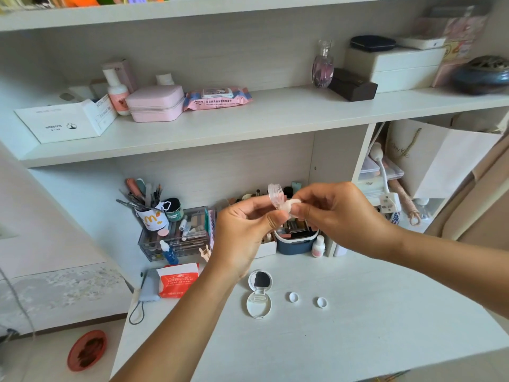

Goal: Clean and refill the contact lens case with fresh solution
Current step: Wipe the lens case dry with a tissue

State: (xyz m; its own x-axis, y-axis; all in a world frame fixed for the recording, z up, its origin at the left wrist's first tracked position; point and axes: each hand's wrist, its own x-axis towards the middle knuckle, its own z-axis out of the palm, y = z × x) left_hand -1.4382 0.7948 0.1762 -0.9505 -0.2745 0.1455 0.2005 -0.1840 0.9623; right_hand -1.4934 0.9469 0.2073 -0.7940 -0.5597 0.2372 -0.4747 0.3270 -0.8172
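My left hand (pixel 242 232) pinches a clear plastic contact lens case (pixel 275 194), held on edge above the desk. My right hand (pixel 330 213) grips a small white wad (pixel 292 206), probably tissue or cotton, pressed against the case's lower well. On the desk below lie two small white round caps (pixel 294 297) (pixel 321 302), apart from each other. An open white round compact with a mirror (pixel 259 292) lies to their left. A blue dropper bottle (pixel 168 252) stands at the back left of the desk.
A clear drawer organiser (pixel 176 238), a cup of brushes (pixel 153 216) and a blue bin of cosmetics (pixel 296 244) line the back of the desk (pixel 358 326). A red tissue pack (pixel 178 279) and a grey pouch (pixel 150 285) lie at the left. Shelves above hold boxes and bottles.
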